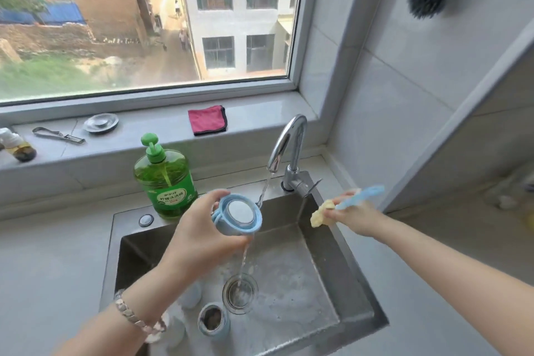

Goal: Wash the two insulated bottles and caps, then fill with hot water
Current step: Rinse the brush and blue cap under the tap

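Fingers (215, 196) of the left hand (199, 237) curl round a pale blue cap (241, 212), holding it tilted in the stream from the running tap (289, 141) above the sink (332, 254). The right hand (352, 217) grips a blue-handled sponge brush (358, 196), held off to the right over the sink's edge, well apart from the cap. One blue bottle (213, 319) stands open-mouthed on the sink floor beside the drain. The pale shapes (190, 295) near it, partly hidden by the left forearm, may be the second bottle and cap, though I cannot tell. A green detergent bottle (164, 179) stands on the worktop (57, 254) behind the sink. By my reading, the task is in its washing stage: this cap looks to be getting its rinse, the bottle in the sink may still need scrubbing or rinsing, and nothing suggests that filling with hot water has begun.
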Action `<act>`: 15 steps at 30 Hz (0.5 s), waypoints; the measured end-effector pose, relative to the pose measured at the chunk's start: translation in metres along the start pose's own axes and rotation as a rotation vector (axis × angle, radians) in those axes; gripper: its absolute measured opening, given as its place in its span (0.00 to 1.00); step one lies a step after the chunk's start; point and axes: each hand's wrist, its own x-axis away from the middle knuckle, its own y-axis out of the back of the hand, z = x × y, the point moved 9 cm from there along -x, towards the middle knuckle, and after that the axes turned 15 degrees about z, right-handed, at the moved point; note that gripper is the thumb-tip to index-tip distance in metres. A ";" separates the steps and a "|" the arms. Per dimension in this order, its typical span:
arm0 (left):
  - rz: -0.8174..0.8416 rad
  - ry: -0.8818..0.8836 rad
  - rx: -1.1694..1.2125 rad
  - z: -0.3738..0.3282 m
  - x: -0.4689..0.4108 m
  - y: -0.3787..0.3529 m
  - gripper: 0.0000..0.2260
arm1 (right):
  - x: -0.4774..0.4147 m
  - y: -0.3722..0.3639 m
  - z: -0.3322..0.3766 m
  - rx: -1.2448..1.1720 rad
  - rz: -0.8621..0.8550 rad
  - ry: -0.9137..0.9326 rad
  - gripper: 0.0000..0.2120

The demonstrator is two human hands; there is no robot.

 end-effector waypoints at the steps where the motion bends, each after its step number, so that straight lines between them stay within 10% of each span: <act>1: 0.013 -0.045 -0.015 -0.015 -0.005 0.004 0.32 | 0.009 0.014 0.007 0.040 -0.092 0.002 0.05; 15: 0.006 -0.390 0.011 -0.251 -0.083 0.066 0.23 | 0.148 0.217 0.204 0.156 -0.589 0.253 0.14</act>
